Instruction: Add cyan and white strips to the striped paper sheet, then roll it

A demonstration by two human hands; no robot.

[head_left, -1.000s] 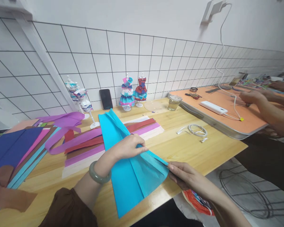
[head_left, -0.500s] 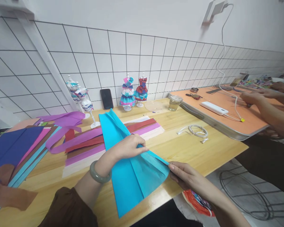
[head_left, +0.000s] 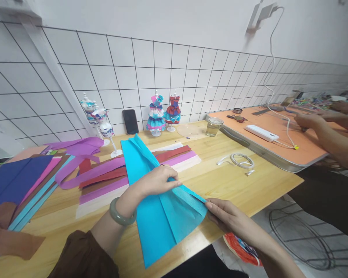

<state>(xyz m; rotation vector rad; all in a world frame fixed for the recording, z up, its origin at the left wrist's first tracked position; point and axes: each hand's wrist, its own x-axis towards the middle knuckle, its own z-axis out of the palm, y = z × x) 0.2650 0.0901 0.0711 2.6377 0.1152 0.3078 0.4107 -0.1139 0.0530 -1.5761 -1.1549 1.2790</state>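
My left hand [head_left: 155, 181] pins the blue crepe paper [head_left: 159, 208] flat on the wooden table [head_left: 234, 185] — my right hand [head_left: 224, 216] pinches its corner, keeping the fold taut.

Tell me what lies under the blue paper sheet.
Under the blue sheet lie paper strips in red, purple and white, on the wooden table. They show on both sides of it. How they run beneath the sheet is hidden.
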